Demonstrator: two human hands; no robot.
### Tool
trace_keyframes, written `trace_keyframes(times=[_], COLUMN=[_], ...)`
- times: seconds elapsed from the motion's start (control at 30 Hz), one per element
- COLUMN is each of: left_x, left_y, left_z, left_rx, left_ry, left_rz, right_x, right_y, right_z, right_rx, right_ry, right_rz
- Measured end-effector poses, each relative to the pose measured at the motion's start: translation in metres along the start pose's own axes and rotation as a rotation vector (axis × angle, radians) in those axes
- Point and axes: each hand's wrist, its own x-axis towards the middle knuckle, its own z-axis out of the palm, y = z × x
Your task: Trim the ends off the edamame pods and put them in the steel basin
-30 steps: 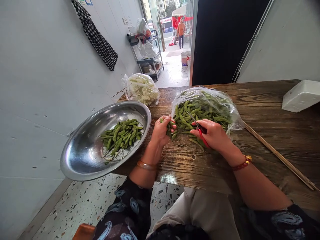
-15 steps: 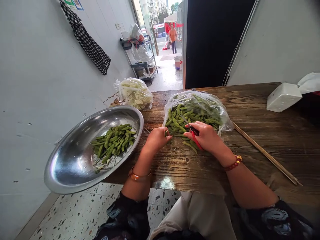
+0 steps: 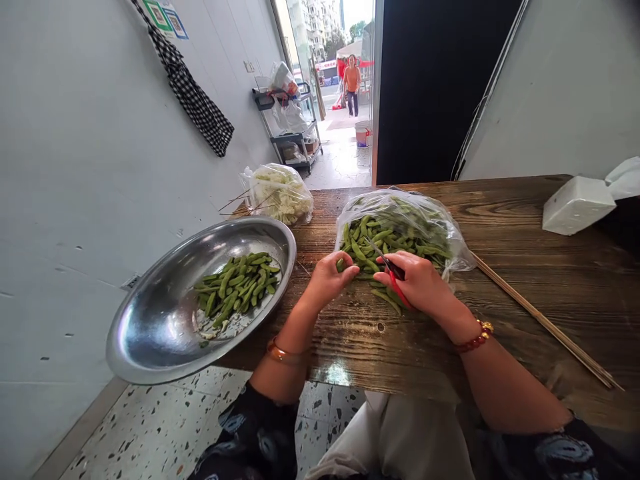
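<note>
My left hand (image 3: 330, 279) is closed in a pinch, with a bit of a green edamame pod (image 3: 341, 265) showing between thumb and fingers. A short gap to its right, my right hand (image 3: 419, 280) grips red-handled scissors (image 3: 398, 289), the blades pointing up and left over the pods. Just beyond both hands lies a clear plastic bag (image 3: 453, 237), its mouth towards me, full of edamame pods (image 3: 367, 250). A few loose pods (image 3: 386, 299) rest on the wood below the right hand. To the left, a tilted steel basin (image 3: 150, 327) holds a heap of pods (image 3: 237, 287).
A bag of cauliflower pieces (image 3: 280, 193) sits behind the basin, thin sticks beside it. Long bamboo skewers (image 3: 545, 320) lie on the wooden table (image 3: 520, 220) at right, with a white tissue pack (image 3: 579, 205) farther back. A cart (image 3: 295, 137) and a person (image 3: 352, 83) are beyond.
The whole view has shifted slightly, so everything appears a little lower and farther right. My left hand keeps its pinch and my right hand keeps hold of the scissors.
</note>
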Motion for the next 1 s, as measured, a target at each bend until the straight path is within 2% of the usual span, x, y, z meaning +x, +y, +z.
trace_keyframes(times=[0.17,0.37,0.5,0.63,0.77,0.87,1.0], left_x=[-0.006,-0.006,-0.005,-0.005,-0.004,-0.005,-0.007], left_y=[0.007,0.005,0.005,0.005,0.005,0.006,0.007], left_z=[0.005,0.009,0.01,0.011,0.011,0.01,0.01], left_rx=[-0.457,-0.715,-0.765,-0.779,-0.824,-0.828,-0.782], left_ry=[-0.083,-0.095,-0.076,0.032,0.119,0.106,0.075], left_rz=[-0.21,-0.226,-0.233,-0.266,-0.277,-0.29,-0.285], right_x=[0.0,-0.001,-0.001,-0.001,-0.001,-0.001,0.0], right_y=[-0.002,-0.005,-0.007,-0.009,-0.011,-0.01,-0.006], right_z=[0.0,-0.001,-0.002,-0.003,-0.006,-0.006,-0.005], right_rx=[-0.002,-0.014,-0.004,0.035,0.069,0.073,0.071], right_ry=[-0.031,-0.1,-0.103,-0.097,-0.176,-0.216,-0.191], right_rz=[-0.023,-0.011,-0.035,-0.067,-0.085,-0.079,-0.071])
